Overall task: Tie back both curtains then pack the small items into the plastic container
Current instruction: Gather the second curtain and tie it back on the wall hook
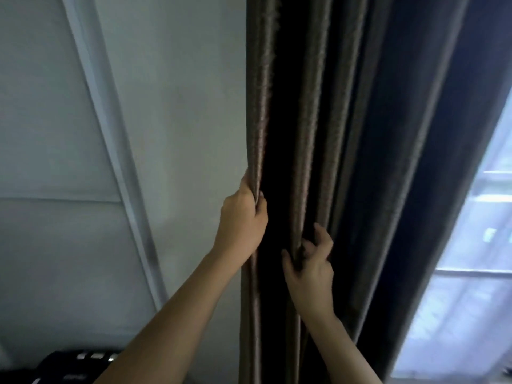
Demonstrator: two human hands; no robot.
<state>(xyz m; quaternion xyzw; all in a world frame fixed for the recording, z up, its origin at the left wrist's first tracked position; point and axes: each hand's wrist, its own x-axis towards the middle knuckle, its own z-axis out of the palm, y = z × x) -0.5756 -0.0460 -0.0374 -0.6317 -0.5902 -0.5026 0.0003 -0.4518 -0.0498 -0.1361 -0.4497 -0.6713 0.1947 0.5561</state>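
A dark brown curtain (327, 120) hangs in deep vertical folds down the middle of the view. My left hand (242, 217) is closed around its left edge, fingers wrapped into the outermost fold. Lower and to the right, my right hand (310, 261) pinches a middle fold between thumb and fingers. Both forearms reach up from the bottom of the frame. No tieback, plastic container or small items are in sight.
A pale wall (171, 106) with a white trim strip (110, 139) fills the left side. A bright window (476, 259) shows past the curtain's right edge. A dark object with light markings (72, 364) sits at the bottom left.
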